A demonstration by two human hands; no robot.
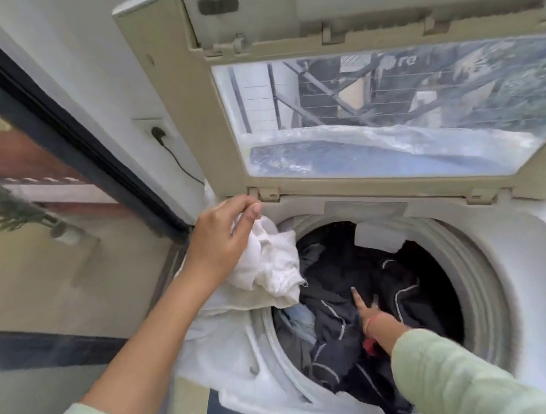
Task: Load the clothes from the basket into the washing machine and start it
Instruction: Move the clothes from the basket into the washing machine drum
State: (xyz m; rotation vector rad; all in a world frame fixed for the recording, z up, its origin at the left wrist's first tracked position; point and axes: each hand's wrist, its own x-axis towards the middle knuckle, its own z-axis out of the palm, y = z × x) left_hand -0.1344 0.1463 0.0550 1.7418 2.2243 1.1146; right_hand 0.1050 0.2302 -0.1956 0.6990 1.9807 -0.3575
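The crumpled white cotton cloth hangs in the left hand, whose thumb and fingertips pinch its upper bunch while the rest falls loose under the palm. From the grip, the cloth runs down and to the right. This is its long axis, and its free lower end points toward the round drum opening of the top-loading white washing machine. This end lies over the left rim of the opening, half in and half out. The opening is thus just to the right of the grip and below it, so I judge that a short move rightward and a release would drop the cloth inside. The left hand is the nearer one to the cloth. The right hand is lower and to the right of the grip, deep in the drum, its fingers stretched out on the pile of dark clothes with pale piping and holding nothing, as far as I can see. Above the grip, the beige lid with a clear window stands open. The basket is not in view.
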